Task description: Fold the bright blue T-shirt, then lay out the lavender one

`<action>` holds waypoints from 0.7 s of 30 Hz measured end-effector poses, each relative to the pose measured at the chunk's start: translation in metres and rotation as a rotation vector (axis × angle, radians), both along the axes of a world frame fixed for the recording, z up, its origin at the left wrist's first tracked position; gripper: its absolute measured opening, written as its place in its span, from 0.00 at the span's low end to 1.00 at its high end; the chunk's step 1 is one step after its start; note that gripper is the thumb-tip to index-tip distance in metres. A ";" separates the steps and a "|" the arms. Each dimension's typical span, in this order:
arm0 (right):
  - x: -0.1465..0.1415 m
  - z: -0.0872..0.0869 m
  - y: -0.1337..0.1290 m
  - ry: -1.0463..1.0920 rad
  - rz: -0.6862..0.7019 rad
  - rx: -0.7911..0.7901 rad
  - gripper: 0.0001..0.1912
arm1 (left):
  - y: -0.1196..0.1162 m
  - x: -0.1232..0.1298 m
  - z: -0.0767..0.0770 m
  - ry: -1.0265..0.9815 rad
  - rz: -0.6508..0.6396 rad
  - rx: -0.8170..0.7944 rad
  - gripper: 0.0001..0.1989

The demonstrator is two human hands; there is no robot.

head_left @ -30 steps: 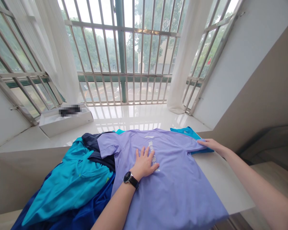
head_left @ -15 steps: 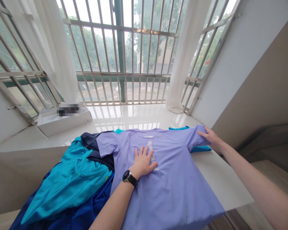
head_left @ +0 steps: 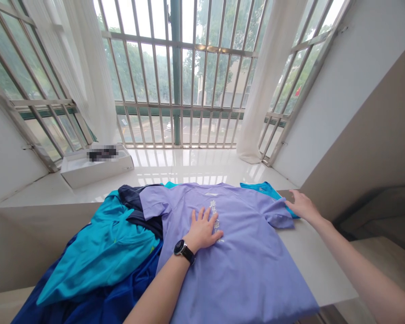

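Note:
A lavender T-shirt [head_left: 249,261] with white lettering on its upper middle lies spread over the sill, its lower part hanging past the front edge. My left hand [head_left: 204,229], with a black watch [head_left: 184,250] at the wrist, rests flat on the shirt beside the lettering, fingers spread. At the shirt's right sleeve, my right hand [head_left: 302,204] is raised with fingers apart, holding nothing. A folded turquoise garment [head_left: 256,186] shows from beneath that sleeve.
Left of the shirt lie a turquoise garment [head_left: 97,256], a dark navy garment [head_left: 137,200] and a blue one [head_left: 121,297], draped over the edge. A white box [head_left: 97,171] stands at the back left. Barred windows [head_left: 182,76] and white curtains [head_left: 256,112] close off the back.
My right hand has let go of the shirt's right sleeve, which has dropped down onto the sill. More of the turquoise garment underneath shows. My left hand stays on the shirt.

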State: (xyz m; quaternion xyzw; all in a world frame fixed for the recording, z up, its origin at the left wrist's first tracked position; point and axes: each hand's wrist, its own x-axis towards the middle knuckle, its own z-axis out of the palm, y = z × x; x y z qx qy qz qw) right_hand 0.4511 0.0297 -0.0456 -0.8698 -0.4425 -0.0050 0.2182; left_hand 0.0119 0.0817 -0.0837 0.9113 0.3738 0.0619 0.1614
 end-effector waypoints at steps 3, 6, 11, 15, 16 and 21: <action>-0.036 0.007 0.023 -0.040 0.150 0.032 0.15 | -0.002 0.001 0.007 0.010 0.009 -0.025 0.37; -0.084 0.004 0.051 -0.014 0.298 0.119 0.13 | -0.007 -0.006 0.026 0.012 0.052 -0.007 0.36; -0.161 -0.025 0.081 0.066 0.537 0.212 0.13 | -0.007 -0.054 0.086 -0.028 0.133 0.105 0.28; -0.189 -0.054 0.085 0.088 0.605 0.150 0.12 | 0.024 -0.116 0.121 0.018 0.332 0.113 0.24; -0.191 -0.060 0.085 0.084 0.608 0.139 0.12 | 0.034 -0.130 0.123 0.091 0.424 0.118 0.23; -0.191 -0.068 0.080 0.085 0.613 0.108 0.12 | 0.075 -0.170 0.105 0.308 0.702 -0.014 0.27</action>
